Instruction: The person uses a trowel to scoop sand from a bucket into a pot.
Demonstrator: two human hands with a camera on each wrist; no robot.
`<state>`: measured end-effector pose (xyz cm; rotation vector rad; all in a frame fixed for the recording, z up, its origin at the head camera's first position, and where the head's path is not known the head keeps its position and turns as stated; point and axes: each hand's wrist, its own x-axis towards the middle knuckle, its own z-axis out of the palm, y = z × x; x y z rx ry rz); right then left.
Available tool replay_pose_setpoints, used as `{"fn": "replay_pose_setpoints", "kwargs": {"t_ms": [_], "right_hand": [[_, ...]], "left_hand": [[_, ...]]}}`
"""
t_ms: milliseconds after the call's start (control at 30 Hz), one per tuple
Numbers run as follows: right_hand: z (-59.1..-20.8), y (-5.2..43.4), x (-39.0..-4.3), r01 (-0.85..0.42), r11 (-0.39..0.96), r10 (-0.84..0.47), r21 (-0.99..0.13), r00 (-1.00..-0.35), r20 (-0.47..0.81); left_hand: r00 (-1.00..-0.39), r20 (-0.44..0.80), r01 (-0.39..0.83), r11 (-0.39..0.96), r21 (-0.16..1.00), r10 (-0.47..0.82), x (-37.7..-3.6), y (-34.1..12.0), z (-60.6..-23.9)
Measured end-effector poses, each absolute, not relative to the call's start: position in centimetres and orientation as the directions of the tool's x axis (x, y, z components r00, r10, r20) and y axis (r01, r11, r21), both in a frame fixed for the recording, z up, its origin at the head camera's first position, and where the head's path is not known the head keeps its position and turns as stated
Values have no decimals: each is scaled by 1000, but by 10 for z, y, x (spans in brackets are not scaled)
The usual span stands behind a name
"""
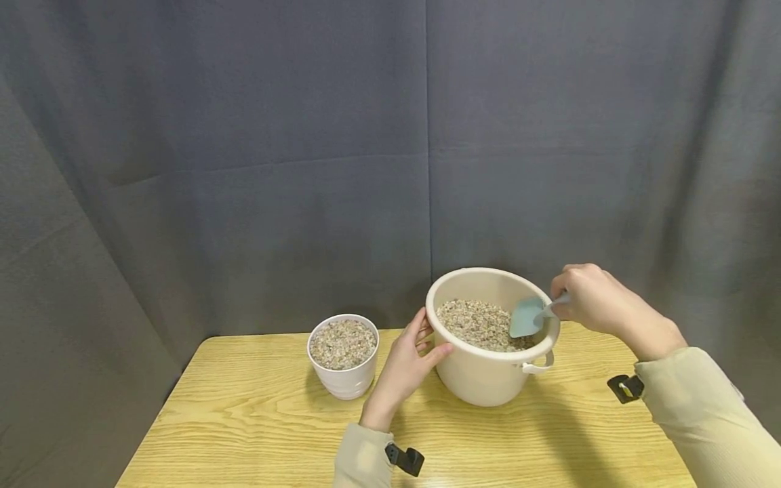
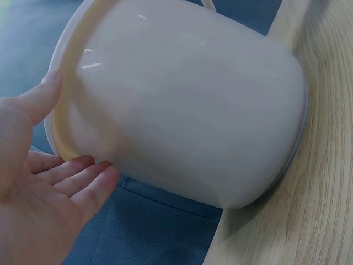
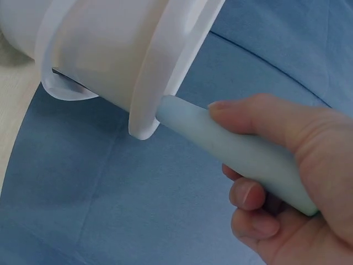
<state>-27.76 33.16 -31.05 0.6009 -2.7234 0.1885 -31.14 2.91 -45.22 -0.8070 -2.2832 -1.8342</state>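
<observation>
While its fingers curl round the handle point(image 3: 237, 149), the right hand point(image 1: 588, 295) holds the spatula point(image 1: 527, 317) in a closed grip, the thumb laid along the top. From there the shaft runs over the right side of the bucket's rim, and the pale blue blade sits tilted inside, near the right wall, its lower edge at the grains point(image 1: 472, 322); whether it digs in is hard to tell.

Across from it, the left hand point(image 1: 405, 360) rests on the left side of the bucket point(image 1: 478, 379), fingers loosely extended against the wall just below the rim, thumb on the rim's near side. The bucket is cream and stands on the table point(image 1: 262, 420), partly filled with speckled grains, a white bail point(image 1: 538, 367) hanging at its right front.

To the left, apart from the bucket, a smaller white pot point(image 1: 346, 386) stands upright, filled nearly to its rim with similar grains. Beige sleeves point(image 1: 702, 393) and black straps point(image 1: 405, 459) show at both wrists. Behind the table hangs a grey-blue curtain point(image 1: 305, 169).
</observation>
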Motion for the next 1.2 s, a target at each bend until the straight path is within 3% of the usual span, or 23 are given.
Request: {"fn": "replay_pose_setpoints", "kwargs": {"t_ms": [200,367,767,967,1200], "right_hand": [[-327,327,-288,-457,883,-406,-103,-856,321],[-341,333,-295,-495,860,-418,-121,-821,390],[-365,326,-301,-465,834,-301,-298,-835,461],[-368,315,-297,-466,820,-263,-332,-822,505],[-376,314,-302,-384,802,-139,-457,-865,482]], "left_hand": [[-860,391,451,131,883,327,-307,29,-450],[-858,399,456,122,882,325,-306,30,-448],[-849,416,474,118,873,327,-305,35,-450],[-855,397,453,108,885,333,-304,35,-451],[-855,398,452,102,886,332,-304,35,-450]]}}
